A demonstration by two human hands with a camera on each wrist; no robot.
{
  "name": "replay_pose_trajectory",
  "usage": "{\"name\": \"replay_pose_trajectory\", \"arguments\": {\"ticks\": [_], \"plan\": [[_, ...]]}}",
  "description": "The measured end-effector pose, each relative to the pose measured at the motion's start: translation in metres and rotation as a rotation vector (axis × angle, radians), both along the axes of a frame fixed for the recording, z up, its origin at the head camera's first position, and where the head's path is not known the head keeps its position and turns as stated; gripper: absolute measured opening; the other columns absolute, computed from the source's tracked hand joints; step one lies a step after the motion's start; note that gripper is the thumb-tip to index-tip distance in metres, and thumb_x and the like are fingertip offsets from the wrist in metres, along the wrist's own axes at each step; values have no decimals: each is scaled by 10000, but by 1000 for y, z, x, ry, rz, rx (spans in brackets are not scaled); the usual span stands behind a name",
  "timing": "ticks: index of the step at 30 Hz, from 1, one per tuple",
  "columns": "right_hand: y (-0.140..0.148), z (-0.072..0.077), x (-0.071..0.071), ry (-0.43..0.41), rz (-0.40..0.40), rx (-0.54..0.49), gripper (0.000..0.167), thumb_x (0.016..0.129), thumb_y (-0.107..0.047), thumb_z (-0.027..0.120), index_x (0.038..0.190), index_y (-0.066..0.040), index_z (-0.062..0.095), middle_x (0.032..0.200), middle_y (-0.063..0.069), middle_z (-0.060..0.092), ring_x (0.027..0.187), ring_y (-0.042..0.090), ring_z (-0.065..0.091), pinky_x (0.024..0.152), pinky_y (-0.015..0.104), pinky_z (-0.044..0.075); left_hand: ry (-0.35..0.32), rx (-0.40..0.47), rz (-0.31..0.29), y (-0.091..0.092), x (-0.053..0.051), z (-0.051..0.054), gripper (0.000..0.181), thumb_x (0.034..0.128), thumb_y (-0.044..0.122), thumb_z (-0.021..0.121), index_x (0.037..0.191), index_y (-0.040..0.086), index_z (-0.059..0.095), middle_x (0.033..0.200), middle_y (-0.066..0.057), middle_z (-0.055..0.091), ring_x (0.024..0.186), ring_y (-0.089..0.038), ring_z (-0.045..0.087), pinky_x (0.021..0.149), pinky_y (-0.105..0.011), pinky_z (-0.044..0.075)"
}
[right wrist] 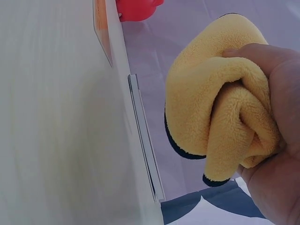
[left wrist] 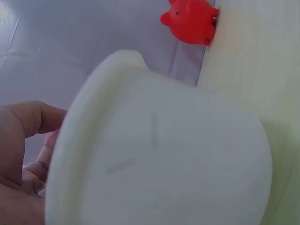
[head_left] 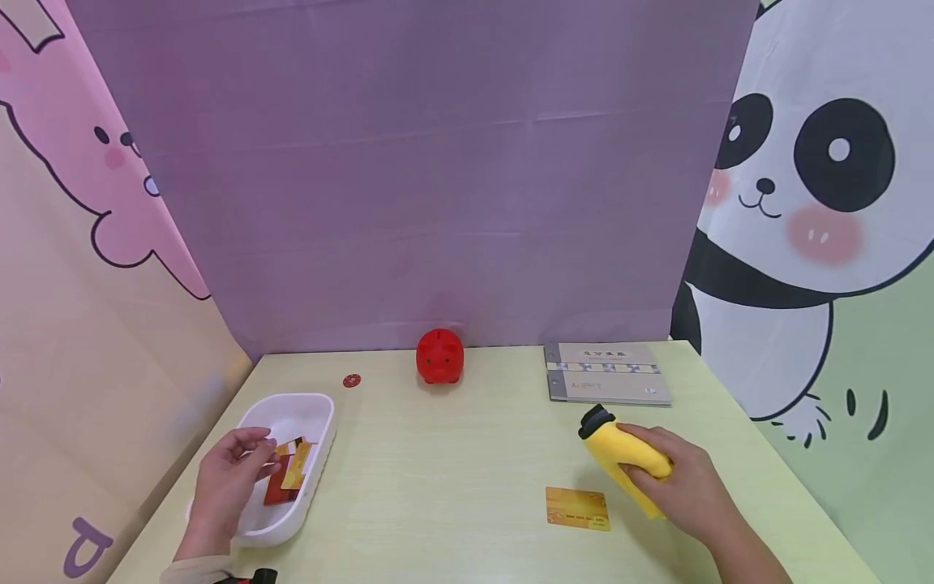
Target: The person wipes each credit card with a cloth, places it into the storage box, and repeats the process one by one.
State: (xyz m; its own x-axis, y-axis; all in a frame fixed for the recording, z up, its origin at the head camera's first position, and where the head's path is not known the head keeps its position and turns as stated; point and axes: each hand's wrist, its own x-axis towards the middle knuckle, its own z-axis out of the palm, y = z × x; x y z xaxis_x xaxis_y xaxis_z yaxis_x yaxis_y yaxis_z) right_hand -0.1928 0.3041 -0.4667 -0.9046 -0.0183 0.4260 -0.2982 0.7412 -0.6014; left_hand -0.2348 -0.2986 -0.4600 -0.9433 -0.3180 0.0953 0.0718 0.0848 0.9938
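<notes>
My right hand (head_left: 679, 478) grips a folded yellow cloth (head_left: 620, 458) with black edging, held above the table. In the right wrist view the cloth (right wrist: 215, 93) bulges in soft folds from the fingers. A gold bank card (head_left: 576, 508) lies on the table left of this hand. Over the white tray (head_left: 321, 470) at the left is my left hand (head_left: 229, 478), its fingers loosely bent near several gold and red cards (head_left: 295, 470) inside. No held thing shows between them. The tray's outer wall (left wrist: 178, 154) hides the fingertips in the left wrist view.
A red piggy bank (head_left: 440, 357) stands at the table's back edge, with a small red disc (head_left: 352, 380) to its left. A grey book (head_left: 609, 373) lies at the back right. Behind the table hangs a purple cloth backdrop (head_left: 409, 178).
</notes>
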Motion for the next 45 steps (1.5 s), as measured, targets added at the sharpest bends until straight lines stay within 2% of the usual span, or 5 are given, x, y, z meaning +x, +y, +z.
{"name": "replay_pose_trajectory", "arguments": {"ticks": [7,18,29,37,45], "plan": [[3,0,2,15,-14,-13,567,833,-102,889,1350,-247,708,1057,-61,709,738,120,572,601,265,513,51,-39,-85,17,0,7,206,980,41,729,1160,2,637,949,-48,697,782,-161,712,740,-319,648],[18,-3,5,-23,-66,-15,560,859,-135,872,1380,-227,689,1090,-12,713,741,157,579,589,273,512,212,-145,-277,70,-5,15,188,961,-26,722,1129,-44,640,913,-117,672,781,-200,674,705,-302,635],[21,-4,5,-30,-76,-36,548,872,-161,865,1387,-216,685,1103,20,716,751,183,583,592,280,514,172,-203,-436,124,-17,6,167,950,10,747,1089,83,689,949,-114,687,863,-382,685,736,-311,635],[32,-5,4,-18,-107,-16,557,871,-170,870,1394,-214,682,1124,37,722,746,177,581,585,279,509,100,-325,-613,174,-29,-2,223,963,153,775,1164,159,678,1087,-72,688,965,-232,671,775,-313,602],[39,-4,4,-92,-155,-31,580,900,-249,851,1439,-190,646,1230,135,701,794,241,568,591,291,501,110,-343,-774,229,-37,-14,253,946,151,795,1170,169,679,1091,-35,689,987,-186,683,855,-297,596]]}}
